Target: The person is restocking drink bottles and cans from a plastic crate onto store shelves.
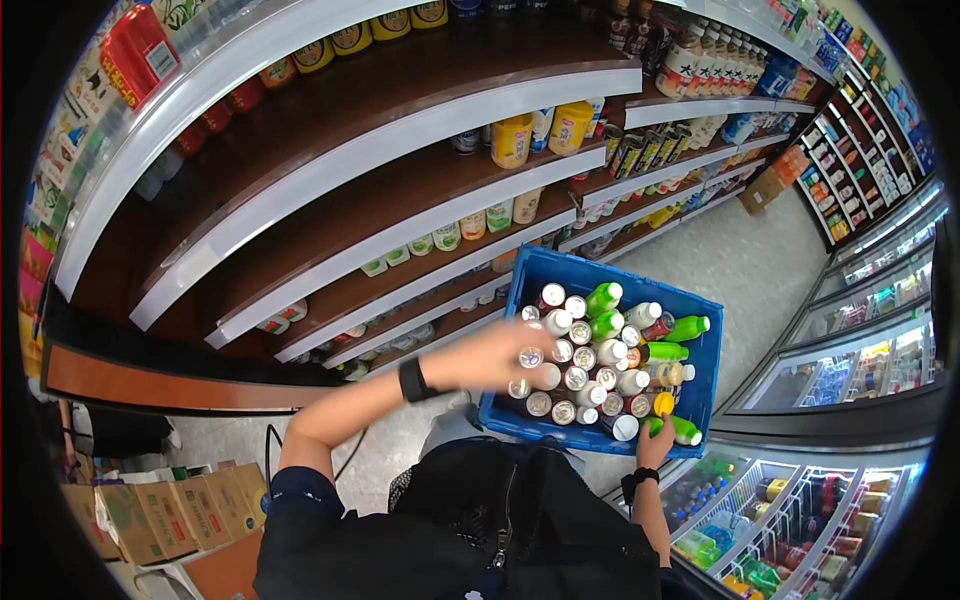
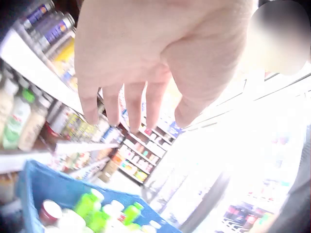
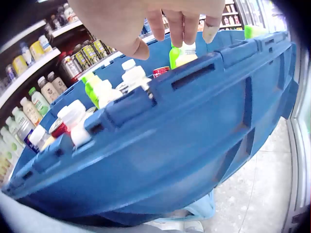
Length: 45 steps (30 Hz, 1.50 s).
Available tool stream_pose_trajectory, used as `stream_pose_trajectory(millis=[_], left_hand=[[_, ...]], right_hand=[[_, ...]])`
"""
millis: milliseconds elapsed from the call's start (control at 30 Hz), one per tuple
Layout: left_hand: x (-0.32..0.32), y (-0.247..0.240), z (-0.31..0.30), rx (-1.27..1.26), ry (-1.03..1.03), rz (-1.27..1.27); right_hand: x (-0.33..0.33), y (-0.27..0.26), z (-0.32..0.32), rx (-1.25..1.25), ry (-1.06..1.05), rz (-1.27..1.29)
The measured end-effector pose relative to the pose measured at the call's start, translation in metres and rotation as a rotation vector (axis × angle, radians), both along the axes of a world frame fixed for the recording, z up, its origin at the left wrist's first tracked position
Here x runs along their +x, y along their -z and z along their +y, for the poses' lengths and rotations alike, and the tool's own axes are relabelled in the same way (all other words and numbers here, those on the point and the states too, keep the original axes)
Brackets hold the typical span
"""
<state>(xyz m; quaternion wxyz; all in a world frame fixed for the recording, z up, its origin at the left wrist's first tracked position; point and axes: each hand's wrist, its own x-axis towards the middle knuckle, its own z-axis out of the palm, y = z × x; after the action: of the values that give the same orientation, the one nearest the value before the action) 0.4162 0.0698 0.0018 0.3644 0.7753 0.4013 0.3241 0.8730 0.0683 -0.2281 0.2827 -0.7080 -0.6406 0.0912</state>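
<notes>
A blue plastic crate (image 1: 712, 370) full of drink cans and bottles stands right in front of the person. Over its left side passes the left hand (image 1: 490, 357), blurred by motion; the left wrist view shows its fingers hanging fairly straight, holding nothing. White-capped bottles (image 1: 633, 381), green bottles (image 1: 605, 297) and silver-topped cans (image 1: 538, 404) crowd together below. At the near right corner, the right hand (image 1: 655, 444) reaches over the crate's rim beside a yellow-capped bottle (image 1: 663, 404). In the right wrist view its loose fingers (image 3: 176, 31) hang above the bottles, with nothing gripped.
Brown shelves with white edges (image 1: 400, 100) curve along the left and front, carrying yellow tubs (image 1: 511, 141) and bottled drinks (image 1: 690, 60). Glass-fronted coolers (image 1: 850, 370) line the right. Cardboard boxes (image 1: 170, 515) stand at lower left. A grey tiled aisle (image 1: 715, 250) runs ahead.
</notes>
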Motion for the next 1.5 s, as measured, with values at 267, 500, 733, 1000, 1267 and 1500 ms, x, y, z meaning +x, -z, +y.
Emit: stream_pose_trajectory(millis=[267, 500, 733, 1000, 1267, 1500], left_hand=[[-0.106, -0.032, 0.22, 0.277, -1.033, 0.211], [-0.231, 0.022, 0.348, 0.331, -0.661, -0.17], [-0.236, 0.006, 0.376, 0.389, -0.653, -0.042], [-0.244, 0.007, 0.396, 0.461, -0.742, 0.095], [-0.319, 0.03, 0.346, 0.467, -0.811, 0.217], [-0.294, 0.019, 0.311, 0.451, -1.091, 0.371]], right_hand=[[0.018, 0.001, 0.009, 0.05, -0.032, -0.041], [-0.081, -0.015, -0.048, -0.015, 0.095, 0.029], [-0.146, 0.027, -0.175, -0.29, 0.232, 0.214], [-0.149, 0.076, -0.263, -0.801, 0.565, 0.344], [-0.163, 0.095, -0.255, -0.793, 0.46, 0.395], [-0.132, 0.071, -0.156, -0.771, 0.328, 0.296]])
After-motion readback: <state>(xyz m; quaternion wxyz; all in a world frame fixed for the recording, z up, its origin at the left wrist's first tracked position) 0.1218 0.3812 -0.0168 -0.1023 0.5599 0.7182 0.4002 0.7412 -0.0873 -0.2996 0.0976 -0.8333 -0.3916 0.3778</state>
